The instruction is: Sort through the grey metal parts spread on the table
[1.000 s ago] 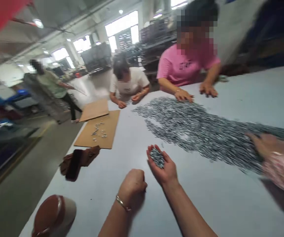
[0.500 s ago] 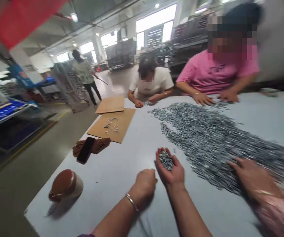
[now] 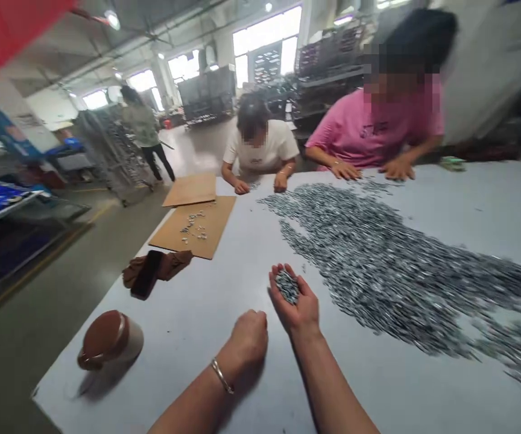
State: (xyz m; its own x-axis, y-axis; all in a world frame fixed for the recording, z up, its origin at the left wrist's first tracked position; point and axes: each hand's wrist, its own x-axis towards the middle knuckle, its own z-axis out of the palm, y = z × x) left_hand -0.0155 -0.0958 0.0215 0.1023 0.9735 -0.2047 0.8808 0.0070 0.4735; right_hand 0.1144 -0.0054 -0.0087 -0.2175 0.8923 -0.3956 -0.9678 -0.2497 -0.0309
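My right hand (image 3: 295, 298) is cupped palm up over the grey table (image 3: 206, 313), holding a small heap of little grey metal parts (image 3: 287, 285). My left hand (image 3: 248, 338) rests beside it as a closed fist with a thin bracelet on the wrist; whatever is inside it is hidden. A wide spread of the same metal parts (image 3: 391, 259) covers the table to the right of my hands and runs toward the far side.
Two cardboard sheets (image 3: 197, 226) lie at the far left, one with a few parts on it. A dark phone on brown cloth (image 3: 152, 270) and a brown-lidded jar (image 3: 109, 340) sit near the left edge. Two people (image 3: 260, 147) work at the far side.
The other person's hand that lay on the parts at the right is gone from view. My hands hold the same pose; the camera has shifted slightly.
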